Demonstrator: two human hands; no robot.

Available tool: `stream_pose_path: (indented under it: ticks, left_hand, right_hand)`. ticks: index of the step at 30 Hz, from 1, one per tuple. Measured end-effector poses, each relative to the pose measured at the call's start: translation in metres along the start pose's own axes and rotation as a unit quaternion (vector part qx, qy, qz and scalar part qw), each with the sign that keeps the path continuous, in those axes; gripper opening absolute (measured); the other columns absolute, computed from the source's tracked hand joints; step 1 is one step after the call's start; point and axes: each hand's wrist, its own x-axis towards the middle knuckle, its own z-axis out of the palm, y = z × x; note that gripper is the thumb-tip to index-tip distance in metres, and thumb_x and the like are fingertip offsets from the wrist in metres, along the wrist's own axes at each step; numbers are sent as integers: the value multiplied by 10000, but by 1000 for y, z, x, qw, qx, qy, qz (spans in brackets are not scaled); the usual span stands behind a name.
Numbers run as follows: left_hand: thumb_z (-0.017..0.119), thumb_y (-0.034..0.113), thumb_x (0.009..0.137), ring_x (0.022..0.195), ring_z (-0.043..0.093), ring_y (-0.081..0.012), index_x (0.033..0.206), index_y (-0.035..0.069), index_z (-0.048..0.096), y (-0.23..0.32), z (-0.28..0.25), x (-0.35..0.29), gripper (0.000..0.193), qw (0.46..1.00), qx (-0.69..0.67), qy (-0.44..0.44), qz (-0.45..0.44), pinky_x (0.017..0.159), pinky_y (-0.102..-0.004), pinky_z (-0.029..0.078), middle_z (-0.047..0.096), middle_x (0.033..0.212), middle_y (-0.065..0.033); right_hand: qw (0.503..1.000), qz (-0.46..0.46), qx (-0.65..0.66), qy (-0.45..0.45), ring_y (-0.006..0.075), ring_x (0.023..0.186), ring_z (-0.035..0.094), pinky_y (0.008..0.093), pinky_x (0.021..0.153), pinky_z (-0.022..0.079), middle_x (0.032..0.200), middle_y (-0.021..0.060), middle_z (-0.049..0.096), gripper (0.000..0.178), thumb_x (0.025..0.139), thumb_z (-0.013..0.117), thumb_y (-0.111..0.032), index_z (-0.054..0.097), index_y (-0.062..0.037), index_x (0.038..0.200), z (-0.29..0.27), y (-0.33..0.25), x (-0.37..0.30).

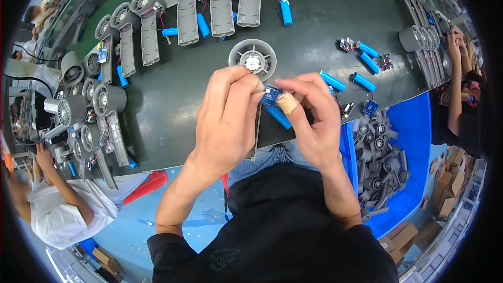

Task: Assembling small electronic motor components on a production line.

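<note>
Between my two hands, just above the table, is a small blue circuit board (271, 95). My left hand (226, 112) pinches its left edge, with the fingers curled. From the other side my right hand (317, 118) grips the board between thumb and fingers; a tan wrap covers that thumb. A blue cylindrical battery (277, 117) hangs or lies directly below the board. Beyond my fingertips sits a grey fan housing (253, 55), its round end facing up. My left hand largely hides its handle, and any wires at the board are too small to make out.
Several grey fan housings (187, 18) with batteries and boards line the far left. Loose blue batteries (369, 63) and a blue board (370, 107) lie to the right. A blue bin (414, 141) of grey parts stands at the table's right edge. Co-workers (68, 199) sit on both sides.
</note>
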Motion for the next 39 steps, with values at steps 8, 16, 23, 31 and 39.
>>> stream_pose_path:
  ticks: [8, 16, 23, 31, 39]
  left_hand:
    - [691, -84, 822, 810, 647, -311, 1010, -23, 617, -6, -3, -2, 212, 992, -115, -32, -28, 677, -365, 529, 619, 991, -155]
    - [734, -137, 710, 732, 657, -244, 938, -26, 682, -8, -2, 2, 259, 995, -13, -9, 98, 622, -307, 540, 676, 901, -132]
    - [745, -113, 646, 727, 649, -264, 981, -37, 650, -14, -1, 0, 357, 991, -4, -8, 131, 618, -342, 535, 629, 917, -120]
    - [741, -108, 698, 688, 632, -261, 978, -30, 656, -14, -3, -1, 303, 998, -43, -20, 49, 595, -336, 521, 630, 871, -118]
    - [729, -112, 715, 673, 626, -245, 957, -29, 656, -12, -2, 0, 266, 998, -57, -16, 36, 577, -327, 511, 630, 858, -112]
  right_hand:
    - [999, -18, -17, -26, 74, 738, 485, 227, 670, 401, 880, 27, 553, 93, 888, 630, 24, 660, 13, 975, 1, -13, 11]
    - [994, 69, 20, -78, 83, 652, 496, 249, 592, 405, 806, 45, 535, 72, 906, 573, -35, 593, 30, 881, -9, -16, 24]
    - [991, 90, 42, -84, 55, 753, 456, 233, 660, 366, 837, 0, 507, 80, 934, 536, -13, 604, 11, 900, -8, -20, 20]
    - [962, 69, -263, -5, 66, 564, 472, 231, 491, 332, 704, 22, 550, 289, 843, 758, -98, 678, -6, 1105, -19, -33, -4]
    - [946, 48, -321, 6, 179, 538, 487, 330, 521, 410, 710, 68, 527, 361, 859, 749, -120, 676, -41, 1204, -14, -14, -2]
